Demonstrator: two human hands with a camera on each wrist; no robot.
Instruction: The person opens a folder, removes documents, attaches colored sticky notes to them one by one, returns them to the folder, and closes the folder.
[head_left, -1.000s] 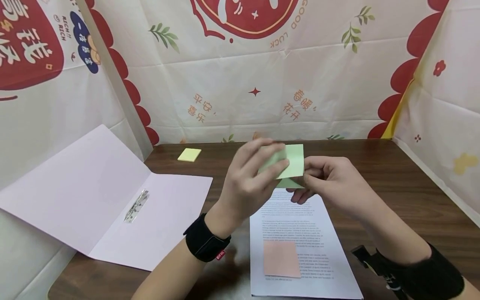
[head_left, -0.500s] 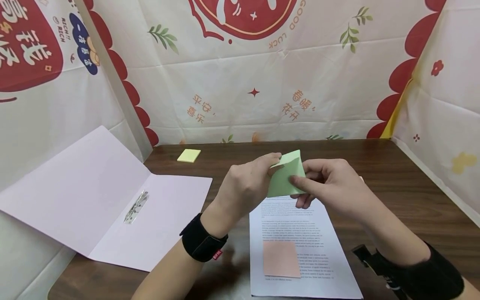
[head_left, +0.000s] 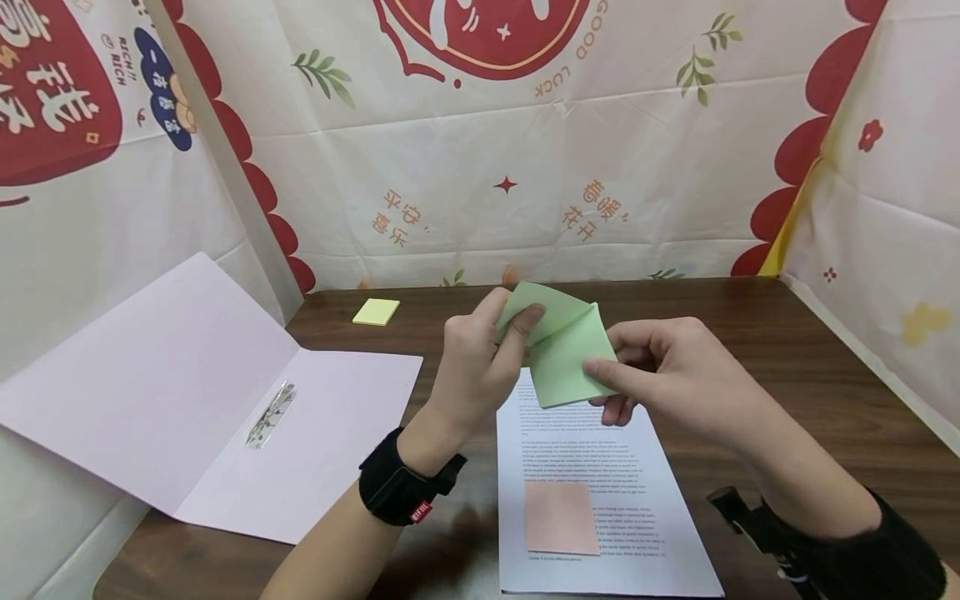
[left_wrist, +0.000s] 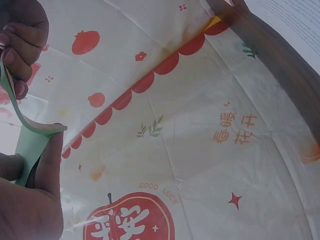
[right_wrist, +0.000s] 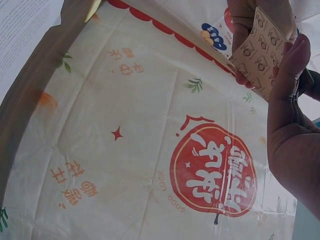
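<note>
The left hand (head_left: 480,367) and the right hand (head_left: 671,375) are held up together over the brown table (head_left: 787,367). A green sticky pad (head_left: 568,360) is pinched by the right hand, with the thumb on its front near the lower right corner and the other fingers curled behind it. The top green sheet (head_left: 542,310) is pinched at its upper edge between the thumb and fingers of the left hand, and it is bent up and away from the pad. The sheet is joined to the pad along one side only. In the left wrist view the green sheet (left_wrist: 27,132) is seen curved between the two hands. In the right wrist view the patterned back of the pad (right_wrist: 260,52) is seen between the fingers.

The pad is held in the air above the top end of a printed white paper (head_left: 592,467), which is laid on the table. A pink sticky note (head_left: 562,517) is stuck low on that paper. A yellow sticky pad (head_left: 377,312) is laid far back on the table. An open pink folder (head_left: 187,392) is spread at the left, partly over the table edge. Black wrist bands (head_left: 397,490) are worn on both arms.
</note>
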